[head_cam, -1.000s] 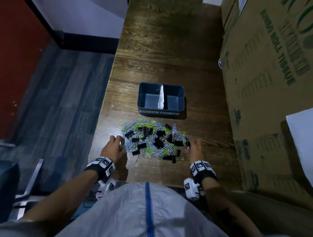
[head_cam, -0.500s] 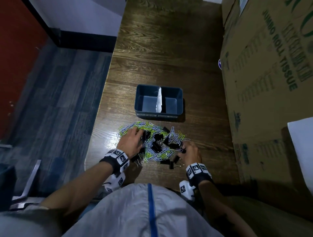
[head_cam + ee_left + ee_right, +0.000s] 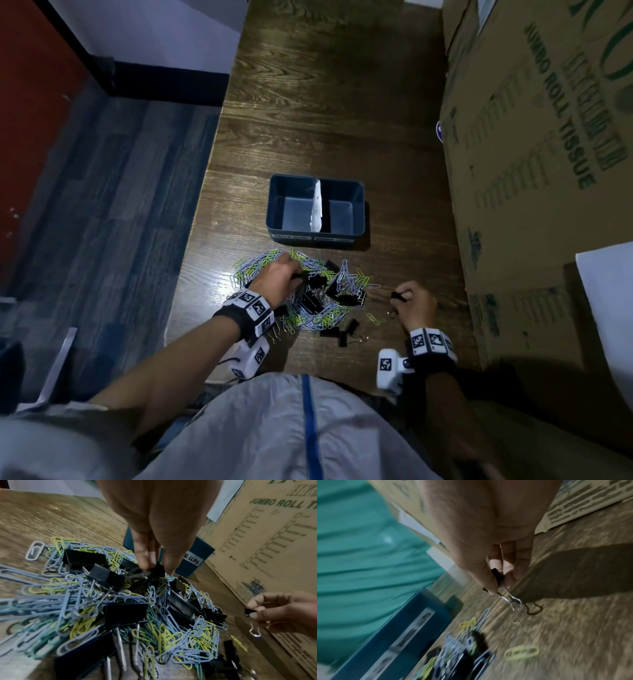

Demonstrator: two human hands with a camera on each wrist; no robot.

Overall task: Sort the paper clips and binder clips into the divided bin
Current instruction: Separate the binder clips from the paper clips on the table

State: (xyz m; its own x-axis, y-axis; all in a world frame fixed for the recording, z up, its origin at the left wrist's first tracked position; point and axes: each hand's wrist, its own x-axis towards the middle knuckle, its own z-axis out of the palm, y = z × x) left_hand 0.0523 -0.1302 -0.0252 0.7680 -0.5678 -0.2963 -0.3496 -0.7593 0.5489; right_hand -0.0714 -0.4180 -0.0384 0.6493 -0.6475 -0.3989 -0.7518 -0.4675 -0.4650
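A mixed pile [image 3: 308,291] [image 3: 120,608] of white, yellow and green paper clips and black binder clips lies on the dark wooden table. My left hand [image 3: 279,281] [image 3: 154,563] reaches into the pile's far side and pinches a black binder clip [image 3: 158,568]. To the right of the pile, my right hand [image 3: 412,301] [image 3: 498,580] pinches a small black binder clip [image 3: 398,296] [image 3: 248,612] [image 3: 497,576] just above the table. The blue divided bin [image 3: 274,212] stands beyond the pile, with a white divider [image 3: 317,207] between two bare compartments.
Large cardboard boxes [image 3: 548,171] wall off the table's right side. A few black binder clips [image 3: 342,334] and a yellow paper clip [image 3: 373,318] lie loose in front of the pile. The table's left edge [image 3: 191,240] drops to a grey floor.
My left hand has moved further into the pile toward the bin. My right hand has pulled right, away from the pile, lifting a small binder clip.
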